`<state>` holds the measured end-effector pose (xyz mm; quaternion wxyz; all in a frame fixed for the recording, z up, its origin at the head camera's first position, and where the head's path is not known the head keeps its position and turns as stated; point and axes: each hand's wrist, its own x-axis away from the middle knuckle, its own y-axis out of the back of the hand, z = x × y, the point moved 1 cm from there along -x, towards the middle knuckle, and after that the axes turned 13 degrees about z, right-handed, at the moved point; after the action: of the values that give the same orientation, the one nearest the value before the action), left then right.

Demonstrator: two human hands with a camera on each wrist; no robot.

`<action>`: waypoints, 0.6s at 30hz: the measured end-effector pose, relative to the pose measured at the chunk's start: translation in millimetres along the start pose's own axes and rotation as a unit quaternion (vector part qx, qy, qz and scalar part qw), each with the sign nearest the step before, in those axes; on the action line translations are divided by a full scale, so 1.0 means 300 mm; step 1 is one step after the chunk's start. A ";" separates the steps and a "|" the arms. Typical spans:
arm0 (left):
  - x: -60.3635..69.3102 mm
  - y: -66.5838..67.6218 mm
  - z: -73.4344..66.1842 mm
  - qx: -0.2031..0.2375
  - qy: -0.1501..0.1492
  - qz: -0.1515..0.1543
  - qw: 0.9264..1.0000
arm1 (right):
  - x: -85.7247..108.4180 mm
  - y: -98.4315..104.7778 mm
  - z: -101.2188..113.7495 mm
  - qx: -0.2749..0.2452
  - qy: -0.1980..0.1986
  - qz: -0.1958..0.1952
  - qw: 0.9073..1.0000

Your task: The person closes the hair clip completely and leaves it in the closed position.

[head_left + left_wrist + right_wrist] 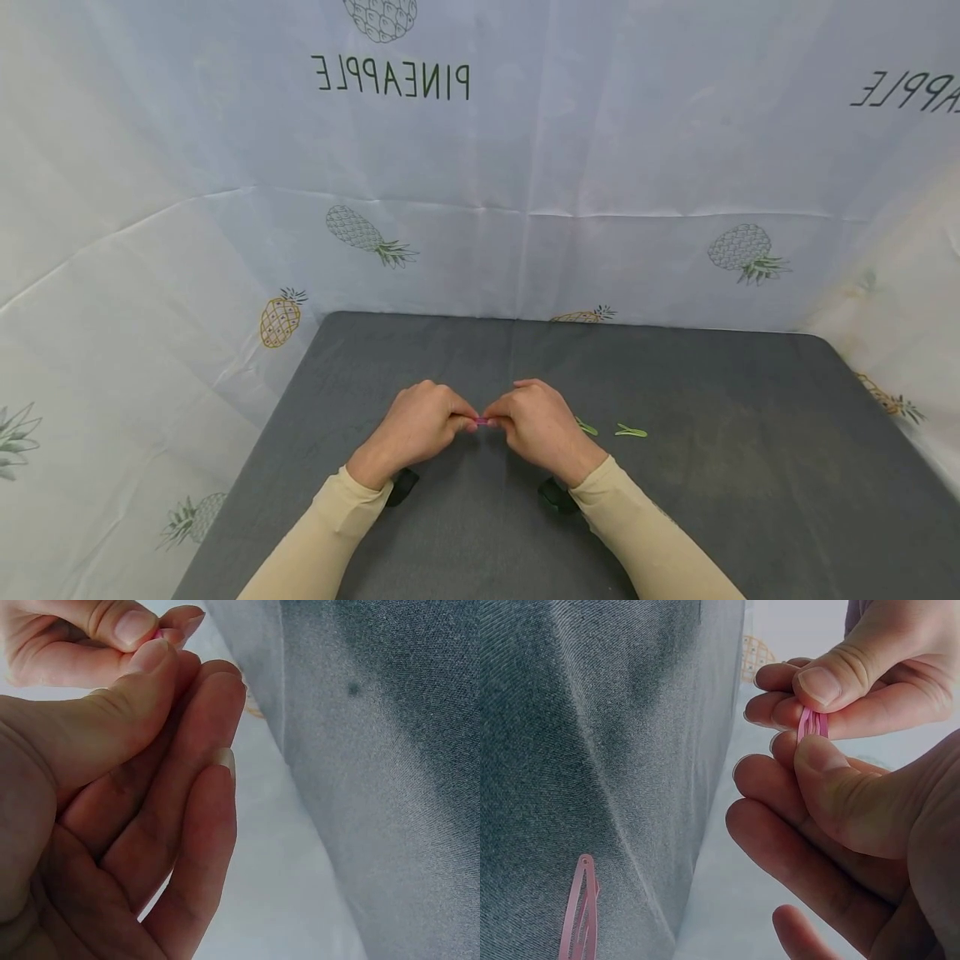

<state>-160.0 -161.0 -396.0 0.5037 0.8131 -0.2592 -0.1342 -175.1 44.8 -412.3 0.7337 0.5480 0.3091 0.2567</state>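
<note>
By the right-hand grip [870, 832] and left-hand grip [422, 423], a narrow pink metal-looking hair clip [813, 724] is pinched from opposite sides above the dark-grey cloth-covered desk [435, 350]; light, even pressure seems best. Two slim green clips [632, 431] lie at its three o'clock.

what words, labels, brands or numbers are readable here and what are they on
"PINEAPPLE": printed on the white cloth behind the table, upper left of centre in the head view, mirror-reversed.
"APPLE": on the same cloth at upper right, also mirrored, cut off by the picture's edge.
No writing shows on the held pink clip; the clips on the table are too small in the head view to tell.
</note>
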 end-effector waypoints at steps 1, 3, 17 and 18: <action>0.000 0.000 0.000 0.001 0.000 0.001 1.000 | 0.000 0.000 -0.001 -0.001 0.001 0.000 1.000; -0.001 0.000 0.000 0.004 0.000 0.003 1.000 | 0.000 -0.002 -0.003 -0.003 0.002 -0.001 1.000; -0.001 0.000 0.003 0.002 -0.006 0.016 1.000 | 0.001 -0.004 -0.007 -0.011 0.008 0.006 1.000; -0.001 0.000 0.003 0.001 -0.006 0.016 1.000 | 0.000 -0.005 -0.008 -0.011 0.010 0.006 1.000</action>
<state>-160.7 -161.6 -396.5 0.5029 0.8087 -0.2757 -0.1309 -176.7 46.0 -414.1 0.7348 0.5394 0.3101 0.2702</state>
